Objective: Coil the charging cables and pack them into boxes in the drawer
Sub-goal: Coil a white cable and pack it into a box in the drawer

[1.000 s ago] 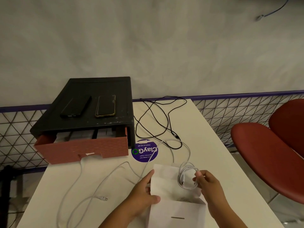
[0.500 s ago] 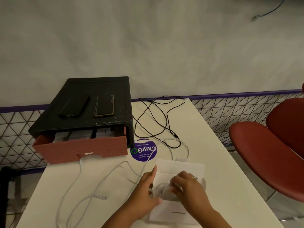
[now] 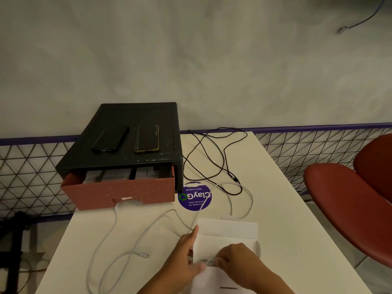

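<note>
At the near edge of the table (image 3: 286,219), a white box (image 3: 227,232) is seen with its flap opened away from the person. Its left side is held by the left hand (image 3: 186,253), the forefinger stretched along the edge and the thumb laid on the front face. A coiled white cable (image 3: 209,262), wound into a small, tight, pale grey bundle, is pinched by the curled fingers of the right hand (image 3: 237,258) over the lower part of the box. Whether it is already inside cannot be told.

To the left, a loose white cable (image 3: 140,254) is spread in wide, thin loops, its connector end lying free, and one run is led up to the drawer (image 3: 118,193). Beyond the box, a purple round sticker (image 3: 194,198) is crossed by a white strand. A black cable (image 3: 233,178) is tangled further back.

The brick-red drawer is pulled out of a black cabinet (image 3: 127,115), and white boxes (image 3: 115,174) are packed inside it. Two phones (image 3: 110,137) are laid on the cabinet top.
</note>
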`<state>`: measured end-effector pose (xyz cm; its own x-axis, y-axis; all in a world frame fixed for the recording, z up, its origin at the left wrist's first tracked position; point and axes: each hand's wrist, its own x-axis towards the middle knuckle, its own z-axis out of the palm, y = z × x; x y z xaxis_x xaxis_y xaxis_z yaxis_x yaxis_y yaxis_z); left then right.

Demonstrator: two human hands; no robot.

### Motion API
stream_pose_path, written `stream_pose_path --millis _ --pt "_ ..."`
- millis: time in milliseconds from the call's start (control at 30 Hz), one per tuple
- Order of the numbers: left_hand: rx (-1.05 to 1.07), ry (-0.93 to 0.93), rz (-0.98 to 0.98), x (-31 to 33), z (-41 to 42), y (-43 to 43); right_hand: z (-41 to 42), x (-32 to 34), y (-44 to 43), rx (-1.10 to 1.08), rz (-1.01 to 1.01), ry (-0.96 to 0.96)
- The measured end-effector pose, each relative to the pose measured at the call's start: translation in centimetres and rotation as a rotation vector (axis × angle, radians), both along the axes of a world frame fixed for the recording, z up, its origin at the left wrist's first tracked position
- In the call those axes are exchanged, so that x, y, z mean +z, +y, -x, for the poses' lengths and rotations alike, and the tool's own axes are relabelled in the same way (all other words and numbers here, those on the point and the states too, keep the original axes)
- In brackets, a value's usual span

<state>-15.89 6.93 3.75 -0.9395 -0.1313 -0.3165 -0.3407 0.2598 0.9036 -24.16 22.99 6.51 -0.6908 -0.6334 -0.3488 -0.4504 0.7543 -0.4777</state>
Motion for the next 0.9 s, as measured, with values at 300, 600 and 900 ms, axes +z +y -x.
stream_pose_path --millis 300,600,900 --pt "0.011 -0.083 0.031 -0.9 -0.4 -1.4 -0.9 -1.1 0.8 -0.012 0.057 0.055" --pt "-0.034 -0.073 -0.052 -2.3 -0.8 -2.0 -1.1 -2.3 2.8 -0.374 0.161 0.186" --pt "-0.194 -0.114 0.013 -3.0 -0.7 -0.7 -1.6 -4.7 4.8 -0.526 0.028 0.132"
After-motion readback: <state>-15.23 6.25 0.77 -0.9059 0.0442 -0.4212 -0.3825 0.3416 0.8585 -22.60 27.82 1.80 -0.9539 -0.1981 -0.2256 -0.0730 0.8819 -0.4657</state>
